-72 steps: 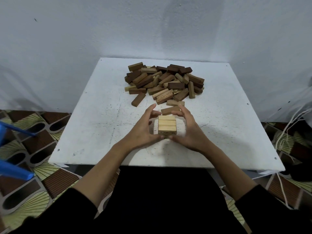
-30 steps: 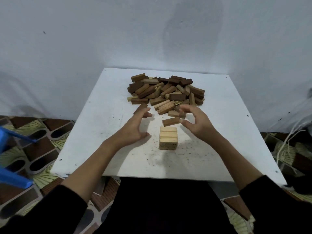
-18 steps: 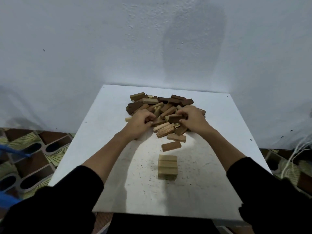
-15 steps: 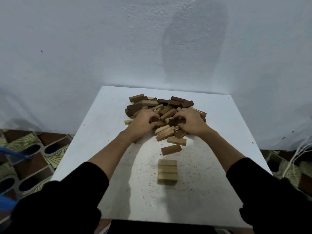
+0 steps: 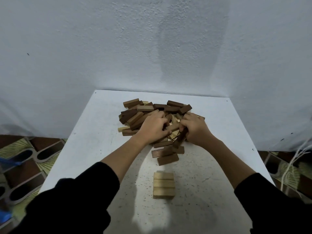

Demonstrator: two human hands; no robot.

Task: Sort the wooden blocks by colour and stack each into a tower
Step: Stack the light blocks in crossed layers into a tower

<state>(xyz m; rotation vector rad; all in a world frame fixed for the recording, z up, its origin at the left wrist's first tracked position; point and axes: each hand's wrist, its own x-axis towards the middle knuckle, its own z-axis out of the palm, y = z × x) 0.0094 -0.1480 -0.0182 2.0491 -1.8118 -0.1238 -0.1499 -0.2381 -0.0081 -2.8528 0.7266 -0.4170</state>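
1. Both hands are in the pile of blocks [image 5: 152, 115] at the far half of the white worktop [image 5: 94, 141]. The step in hand looks like picking out the next pale blocks for the tower.
2. The left hand [image 5: 154, 128] lies knuckles-up on the heap with its fingers curled down among the blocks. It appears to grip one end of a mid-brown block [image 5: 173, 127] that runs between the two hands, though the hold is partly hidden.
3. The right hand [image 5: 195, 129] has its fingers curled round a dark block [image 5: 180, 138], which hangs tilted out of the grasp towards the near side.
4. The pale tower [image 5: 163, 185] stands alone on the near part of the worktop, well apart from the pile and from both hands. Only a few layers show, so the task seems early, and no dark tower is begun.
5. A few dark blocks [image 5: 166, 156] lie loose between pile and tower.
6. Next, I judge, the wrong-coloured blocks want setting aside. Pale ones, visible under the hands, need lifting clear and laying squarely on the tower without knocking it.
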